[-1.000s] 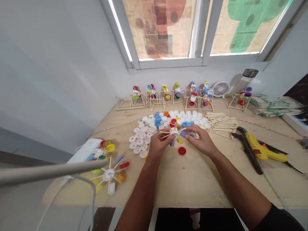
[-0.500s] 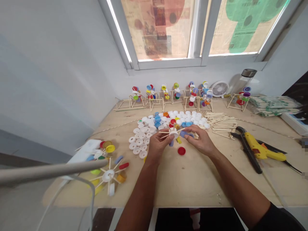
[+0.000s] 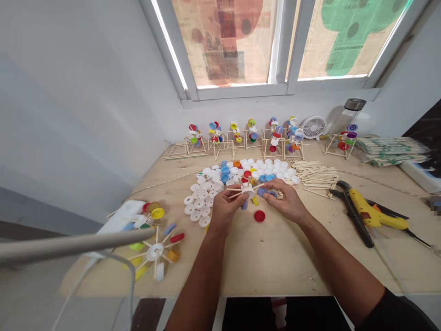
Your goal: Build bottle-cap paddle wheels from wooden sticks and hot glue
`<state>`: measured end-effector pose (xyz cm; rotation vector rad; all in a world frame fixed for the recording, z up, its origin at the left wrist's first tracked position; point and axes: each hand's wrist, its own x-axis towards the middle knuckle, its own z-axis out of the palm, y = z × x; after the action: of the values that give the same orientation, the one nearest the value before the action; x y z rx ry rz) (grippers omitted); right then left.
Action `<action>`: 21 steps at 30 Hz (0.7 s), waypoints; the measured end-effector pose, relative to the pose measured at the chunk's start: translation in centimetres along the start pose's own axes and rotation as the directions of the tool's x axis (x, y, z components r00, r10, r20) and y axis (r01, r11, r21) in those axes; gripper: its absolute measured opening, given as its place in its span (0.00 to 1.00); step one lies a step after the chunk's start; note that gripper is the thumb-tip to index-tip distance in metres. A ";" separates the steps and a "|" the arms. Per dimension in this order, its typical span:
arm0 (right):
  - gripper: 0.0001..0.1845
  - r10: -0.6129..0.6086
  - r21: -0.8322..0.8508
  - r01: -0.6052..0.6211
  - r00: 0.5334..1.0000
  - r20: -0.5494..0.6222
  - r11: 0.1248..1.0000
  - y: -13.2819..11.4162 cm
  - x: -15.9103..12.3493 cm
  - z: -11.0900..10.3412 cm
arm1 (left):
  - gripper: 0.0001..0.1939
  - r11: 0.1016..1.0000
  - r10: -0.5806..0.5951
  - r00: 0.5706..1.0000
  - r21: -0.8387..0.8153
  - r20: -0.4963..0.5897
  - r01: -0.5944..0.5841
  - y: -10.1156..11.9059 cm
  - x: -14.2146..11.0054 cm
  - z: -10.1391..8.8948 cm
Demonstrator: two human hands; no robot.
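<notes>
Head view, wheel in hand:

1. Where: the spoked wheel [image 3: 248, 191] is up in front of you, over the middle of the table [image 3: 272, 264], between the white caps [image 3: 205, 186] and you. The loose red cap [image 3: 259, 216] lies just beyond your wrists, near it.
2. Left hand [image 3: 225, 207]: thumb and fingers pinched on the wheel's white hub and its left-side sticks. Firm or loose – can't tell.
3. Right hand [image 3: 284, 197]: thumb and fingers closed around a blue-violet cap [image 3: 263, 192], at the tip of a right-hand stick. Bonded or just touching – can't tell, your fingers cover the joint.
4. Weight: should be very light; plastic cap plus thin wood. Your fingertips are enough, no need for a full grip.
5. Stiffness: hub and caps look rigid, sticks stiff but slim. I'd expect the weak spots to be the stick-to-hub and stick-to-cap joints – side load could snap or twist one.
6. Slip: smooth plastic may skid a little under dry fingers. Take the cap by its rim, opposite sides.
7. Best hold: keep the left pinch on the hub, not out on a stick. Mind the yellow cap [image 3: 255, 201] hanging below the hub – easy to knock askew.
</notes>
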<state>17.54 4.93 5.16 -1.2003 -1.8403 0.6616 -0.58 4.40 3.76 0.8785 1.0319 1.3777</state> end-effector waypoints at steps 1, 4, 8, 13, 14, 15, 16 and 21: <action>0.11 0.001 0.001 -0.001 1.000 0.001 1.000 0.0 0.0 0.0 | 0.23 1.000 0.001 1.000 0.008 -0.002 -0.001 0.0 0.0 0.0; 0.12 0.002 0.019 -0.003 1.000 0.018 1.000 0.0 0.0 0.0 | 0.22 0.999 0.003 1.000 0.053 -0.003 -0.002 0.1 0.0 -0.1; 0.13 0.049 0.082 -0.052 0.998 0.030 0.995 -0.1 -0.1 -0.5 | 0.19 0.995 0.007 0.999 0.101 0.033 -0.010 0.2 0.0 -0.2; 0.14 0.129 0.172 -0.136 0.990 0.055 0.976 -0.2 -0.2 -0.9 | 0.18 0.991 -0.009 0.991 0.130 0.130 -0.008 0.2 -0.3 -0.2; 0.14 0.122 0.182 -0.134 0.990 0.075 0.974 -0.3 -0.2 -0.9 | 0.20 0.991 -0.020 0.987 0.133 0.157 -0.001 0.3 -0.3 -0.2; 0.14 0.109 0.191 -0.127 0.989 0.102 0.973 -0.4 -0.2 -0.9 | 0.22 0.991 -0.029 0.983 0.137 0.181 0.004 0.3 -0.4 -0.1; 0.14 0.094 0.200 -0.119 0.987 0.132 0.973 -0.5 -0.2 -0.8 | 0.24 0.990 -0.035 0.979 0.144 0.199 0.006 0.4 -0.5 -0.1; 0.12 0.074 0.208 -0.128 0.965 0.250 0.970 -0.8 -0.2 -0.7 | 0.24 0.983 -0.061 0.966 0.183 0.249 0.015 0.5 -0.6 0.1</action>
<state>17.74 4.39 6.07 -1.1088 -1.8490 1.0839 -0.67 3.86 4.32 1.1316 0.9785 1.1167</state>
